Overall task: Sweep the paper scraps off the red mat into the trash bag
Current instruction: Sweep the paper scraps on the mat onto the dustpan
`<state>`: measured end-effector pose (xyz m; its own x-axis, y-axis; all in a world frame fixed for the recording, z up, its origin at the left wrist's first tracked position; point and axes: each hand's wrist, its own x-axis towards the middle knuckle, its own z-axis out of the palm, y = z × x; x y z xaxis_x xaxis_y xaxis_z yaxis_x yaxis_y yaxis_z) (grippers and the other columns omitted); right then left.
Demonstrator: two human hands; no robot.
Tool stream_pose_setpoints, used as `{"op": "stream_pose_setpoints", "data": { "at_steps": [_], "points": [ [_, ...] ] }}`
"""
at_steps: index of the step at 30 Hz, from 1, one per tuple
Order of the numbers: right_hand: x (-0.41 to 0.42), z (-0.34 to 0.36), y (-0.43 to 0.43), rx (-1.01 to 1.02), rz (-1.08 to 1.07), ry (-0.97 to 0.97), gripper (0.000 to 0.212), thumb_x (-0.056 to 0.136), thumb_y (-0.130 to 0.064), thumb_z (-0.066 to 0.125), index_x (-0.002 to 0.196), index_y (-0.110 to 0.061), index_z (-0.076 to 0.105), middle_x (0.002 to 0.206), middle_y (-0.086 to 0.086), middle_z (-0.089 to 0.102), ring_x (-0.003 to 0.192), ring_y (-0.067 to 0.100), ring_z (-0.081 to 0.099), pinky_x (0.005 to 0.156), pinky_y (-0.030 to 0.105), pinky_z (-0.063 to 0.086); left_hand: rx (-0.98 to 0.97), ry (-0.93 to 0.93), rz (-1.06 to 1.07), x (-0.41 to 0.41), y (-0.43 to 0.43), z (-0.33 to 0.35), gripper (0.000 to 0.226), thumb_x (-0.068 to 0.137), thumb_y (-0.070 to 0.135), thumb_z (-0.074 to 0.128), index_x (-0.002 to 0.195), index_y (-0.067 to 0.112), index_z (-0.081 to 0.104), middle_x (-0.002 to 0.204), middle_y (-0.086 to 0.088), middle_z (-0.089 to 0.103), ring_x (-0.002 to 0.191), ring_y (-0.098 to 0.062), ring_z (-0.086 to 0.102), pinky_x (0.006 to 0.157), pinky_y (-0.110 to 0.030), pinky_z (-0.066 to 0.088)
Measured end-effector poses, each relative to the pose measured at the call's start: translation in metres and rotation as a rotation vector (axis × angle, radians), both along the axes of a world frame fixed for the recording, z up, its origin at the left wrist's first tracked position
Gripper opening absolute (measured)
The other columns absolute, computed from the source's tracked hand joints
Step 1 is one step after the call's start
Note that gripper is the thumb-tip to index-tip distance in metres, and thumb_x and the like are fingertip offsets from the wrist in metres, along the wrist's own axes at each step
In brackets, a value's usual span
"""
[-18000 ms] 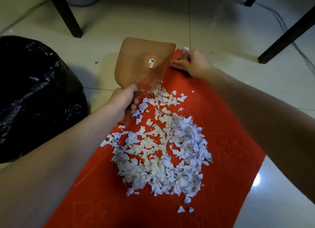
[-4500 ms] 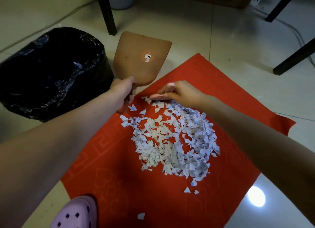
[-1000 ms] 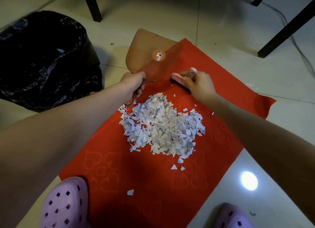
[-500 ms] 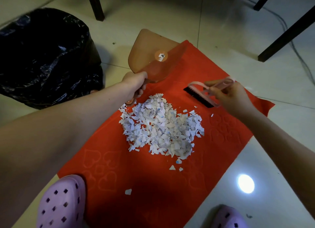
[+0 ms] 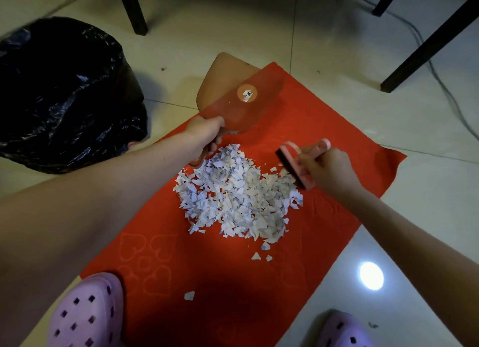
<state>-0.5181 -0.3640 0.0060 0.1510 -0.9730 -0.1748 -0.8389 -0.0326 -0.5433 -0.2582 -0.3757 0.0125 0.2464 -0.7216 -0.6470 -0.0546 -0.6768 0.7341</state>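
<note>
The paper scraps (image 5: 238, 196) lie heaped on the red mat (image 5: 337, 128); the left hand (image 5: 206, 135) grips the dustpan (image 5: 233, 102), and the right hand (image 5: 329, 170) grips the brush (image 5: 294, 166) beside them. A too strong stroke may scatter light scraps onto the floor (image 5: 233, 22).

— Where're the paper scraps (image 5: 238, 193) lying rn?
— Middle of the mat (image 5: 305, 118), piled btwn both hands.
— Dustpan?
— Dustpan (image 5: 238, 97) is hanging just behind the pile, over the mat's far-left edge; left hand (image 5: 207, 136) is gripping its handle.
— Brush?
— Brush (image 5: 290, 160) is touching the pile's right side, w/ the right hand (image 5: 329, 170) holding it. Trash bag (image 5: 64, 95) is standing on the floor (image 5: 233, 22), left of mat & dustpan.
</note>
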Motion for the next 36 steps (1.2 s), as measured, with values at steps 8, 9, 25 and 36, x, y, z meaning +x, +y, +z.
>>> {"op": "stream_pose_setpoints", "data": {
  "at_steps": [8,9,25,36],
  "points": [
    [-0.005,0.027,0.0,-0.155,-0.036,-0.134,0.026,0.096,-0.022,0.051,0.116,-0.016,0.066,0.082,0.006,0.07,0.07,0.023,0.068,0.064,0.042,0.058,-0.005,-0.002,-0.037,0.0,0.003,0.0,0.033,0.089,0.018,0.048,0.058,0.013,0.058,0.054,-0.003,0.041,0.043,-0.014,0.03,0.04,-0.017,0.028],
    [-0.008,0.023,-0.001,-0.146,-0.04,-0.071,0.028,0.097,-0.024,0.048,0.117,-0.015,0.065,0.078,0.009,0.07,0.066,0.027,0.067,0.061,0.044,0.057,-0.007,0.001,-0.039,0.0,0.003,0.0,0.035,0.089,0.018,0.048,0.056,0.014,0.058,0.054,-0.003,0.041,0.044,-0.014,0.03,0.04,-0.018,0.028],
    [0.036,0.031,0.034,-0.109,0.168,-0.144,0.035,0.097,-0.015,0.048,0.132,-0.017,0.054,0.078,0.008,0.07,0.052,0.02,0.065,0.045,0.033,0.053,0.019,-0.031,-0.048,-0.002,0.002,-0.002,0.024,0.089,0.02,0.049,0.068,0.01,0.052,0.057,-0.004,0.044,0.041,-0.014,0.032,0.038,-0.013,0.029],
    [0.005,0.001,0.03,0.008,0.111,0.123,0.029,0.1,-0.026,0.039,0.11,-0.007,0.058,0.055,0.005,0.056,0.044,0.023,0.056,0.039,0.031,0.046,0.006,-0.032,-0.019,0.003,0.004,0.0,0.029,0.09,0.019,0.049,0.063,0.011,0.054,0.055,-0.003,0.043,0.043,-0.014,0.032,0.046,-0.023,0.029]
  ]
}}
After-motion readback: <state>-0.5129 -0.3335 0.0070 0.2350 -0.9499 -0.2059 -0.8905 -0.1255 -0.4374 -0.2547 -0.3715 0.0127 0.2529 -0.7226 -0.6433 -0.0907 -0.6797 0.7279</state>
